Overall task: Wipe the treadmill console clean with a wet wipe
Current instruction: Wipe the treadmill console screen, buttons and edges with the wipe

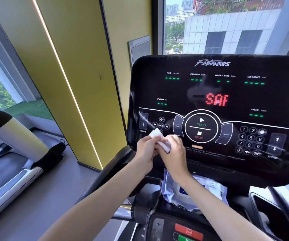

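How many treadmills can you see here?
2. One treadmill console is right in front, where both hands hold a wet wipe; a second treadmill stands left, by the window. Others may be outside the frame.

Wipes pack (195, 190) lies below the console (215, 94), behind both forearms.

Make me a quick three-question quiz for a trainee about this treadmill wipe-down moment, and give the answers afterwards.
1. True or false: the wet wipe is pressed flat on the START button.
2. What red letters show on the console display?
3. Where does the wipes pack lie? A) on the floor B) on the ledge below the console C) on the neighbouring treadmill

Key
1. False: the left hand and right hand both hold it, folded, in front of the console's lower left.
2. SAF
3. B
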Tool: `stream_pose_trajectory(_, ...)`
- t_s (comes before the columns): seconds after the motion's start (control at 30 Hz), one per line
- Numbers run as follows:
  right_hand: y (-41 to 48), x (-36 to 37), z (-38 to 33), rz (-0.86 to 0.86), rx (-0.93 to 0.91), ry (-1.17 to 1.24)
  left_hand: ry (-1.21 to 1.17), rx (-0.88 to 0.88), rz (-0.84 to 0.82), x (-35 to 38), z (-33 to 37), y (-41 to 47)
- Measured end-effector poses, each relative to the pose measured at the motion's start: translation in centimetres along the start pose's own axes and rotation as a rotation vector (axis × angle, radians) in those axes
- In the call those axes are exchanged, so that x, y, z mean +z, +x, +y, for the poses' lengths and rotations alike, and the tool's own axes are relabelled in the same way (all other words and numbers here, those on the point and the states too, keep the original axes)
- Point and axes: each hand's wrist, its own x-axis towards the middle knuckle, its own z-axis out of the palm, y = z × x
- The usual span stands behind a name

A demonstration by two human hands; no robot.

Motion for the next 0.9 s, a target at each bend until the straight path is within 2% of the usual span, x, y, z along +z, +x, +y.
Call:
stream_pose_trajectory(0.07, -0.3, -0.4, 0.5, -0.042, -0.079, -0.041, 0.057, 0.044, 0.119, -1.1, 0.9, 1.5)
stream_pose_trajectory(0.1, -0.5, -0.8, 0.9, -0.054, -0.110, -0.085, 0.186, 0.158, 0.206, -2.0, 1.4, 2.4)
stream_pose_trajectory(0.17, -0.9, -1.5, 1.7, -0.062, -0.148, -0.196, 0.564, 0.500, 0.385, -4.0, 2.2, 4.0)
stream_pose_trajectory(0.2, -1.1, -1.8, 2.1, -0.057, -0.155, -0.248, 0.708, 0.643, 0.422, -4.7, 2.2, 4.7)
stream_pose_trajectory(0.3, -1.6, -2.4, 2.9, -0.080, -0.168, -0.337, 0.964, 0.862, 0.309, -4.8, 1.0, 5.9)
stream_pose_trajectory(0.4, -1.9, -2.5, 3.4, -0.111, -0.175, -0.397, 1.124, 0.938, 0.135, -3.9, -0.3, 6.5)
stream_pose_trajectory(0.53, -2.1, -2.8, 3.9, -0.121, -0.205, -0.475, 1.408, 1.140, -0.371, -3.6, 0.2, 6.8)
stream_pose_trajectory(0.57, -2.1, -2.8, 4.0, -0.121, -0.225, -0.499, 1.471, 1.197, -0.404, -3.8, 0.6, 7.1)
stream_pose_trajectory(0.6, -2.1, -2.8, 4.1, -0.117, -0.243, -0.526, 1.465, 1.215, -0.354, -4.0, 1.0, 7.4)
stream_pose_trajectory(0.67, -2.1, -2.7, 4.3, -0.109, -0.261, -0.573, 1.341, 1.152, -0.190, -4.2, 1.5, 7.7)
stream_pose_trajectory(0.7, -2.2, -2.6, 4.5, -0.112, -0.267, -0.591, 1.331, 1.148, -0.206, -4.0, 1.3, 7.6)
stream_pose_trajectory(0.8, -2.6, -2.6, 4.8, -0.158, -0.307, -0.648, 1.514, 1.283, -0.557, -3.6, 0.2, 6.9)
stream_pose_trajectory(0.83, -2.6, -2.7, 4.8, -0.169, -0.314, -0.659, 1.515, 1.296, -0.559, -3.6, 0.7, 6.8)
stream_pose_trajectory(0.87, -2.7, -2.9, 4.7, -0.176, -0.311, -0.664, 1.472, 1.256, -0.475, -3.6, 1.3, 7.1)
stream_pose_trajectory(0.9, -2.7, -3.0, 4.7, -0.180, -0.308, -0.667, 1.372, 1.200, -0.296, -3.5, 1.9, 7.5)
